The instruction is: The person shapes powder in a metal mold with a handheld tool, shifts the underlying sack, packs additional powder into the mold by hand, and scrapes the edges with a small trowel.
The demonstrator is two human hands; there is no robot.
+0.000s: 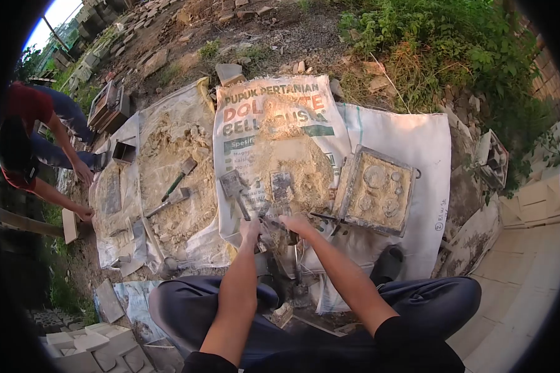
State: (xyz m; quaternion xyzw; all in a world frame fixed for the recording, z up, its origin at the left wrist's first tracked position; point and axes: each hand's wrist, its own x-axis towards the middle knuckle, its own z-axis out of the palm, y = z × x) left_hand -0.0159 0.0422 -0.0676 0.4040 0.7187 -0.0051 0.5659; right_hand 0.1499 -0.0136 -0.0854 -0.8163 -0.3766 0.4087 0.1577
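Observation:
My left hand is closed around the handle of a small flat trowel, its blade pointing away from me over the printed sack. My right hand is closed on a second trowel, whose squarish, dusty blade lies in front of the fingers; the grip is partly hidden. Pale yellowish sand is heaped on the sack just beyond both blades. To the right of my right hand rests a square metal-framed mould, filled with sand that bears several round impressions.
A green-handled brush and a hammer-like tool lie on sand at left. Another person reaches down at far left, near a wooden block. White sacking extends right; stacked pale tiles and bushes border it.

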